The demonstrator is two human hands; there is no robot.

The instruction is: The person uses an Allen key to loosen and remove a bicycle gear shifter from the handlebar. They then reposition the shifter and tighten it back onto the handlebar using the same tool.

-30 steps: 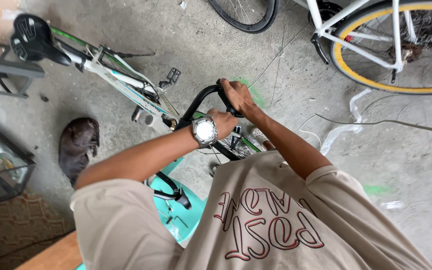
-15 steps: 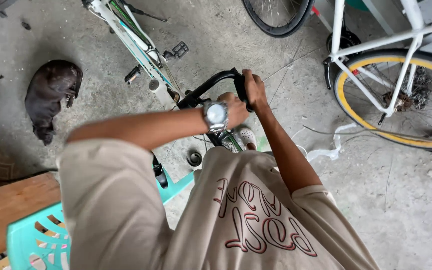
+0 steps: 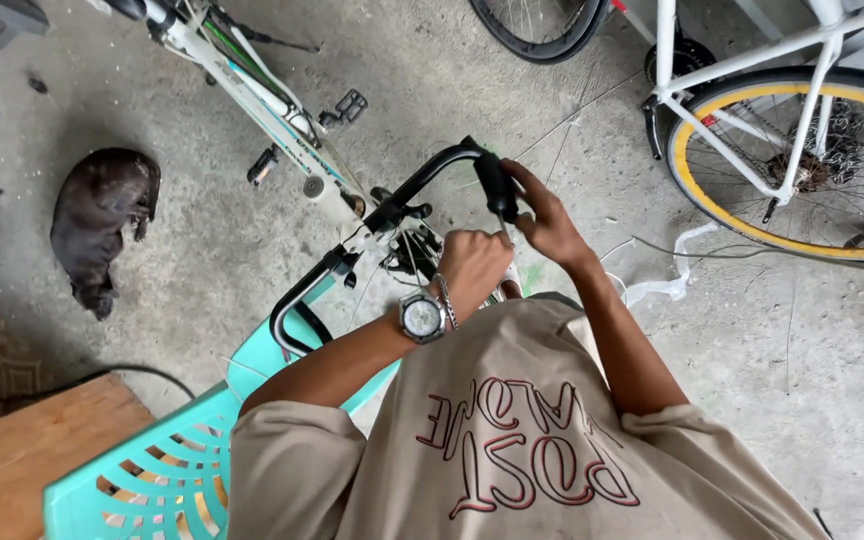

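A white and green bicycle (image 3: 282, 110) stands in front of me, its black drop handlebar (image 3: 407, 195) curving toward my chest. My right hand (image 3: 544, 218) is wrapped around the black grip end (image 3: 492, 180) of the bar. My left hand (image 3: 472, 265), with a wristwatch (image 3: 420, 317) on the wrist, is closed in a fist just below and left of the right hand, next to the cables at the stem (image 3: 412, 250). A thin metal piece (image 3: 506, 234) sticks out of the fist; the rest of it is hidden. My beige printed shirt fills the lower view.
A dark dog (image 3: 102, 225) lies on the concrete floor at the left. A white bicycle with a yellow-rimmed wheel (image 3: 782, 150) stands at the upper right, another tyre (image 3: 542, 35) at the top. A teal plastic chair (image 3: 182, 460) and a wooden board (image 3: 42, 450) are at the lower left. White strips (image 3: 667, 275) lie on the floor.
My head has turned, so the scene slid left and down. My left hand has come off the top of the bar and closed below the right hand, which stays on the grip.
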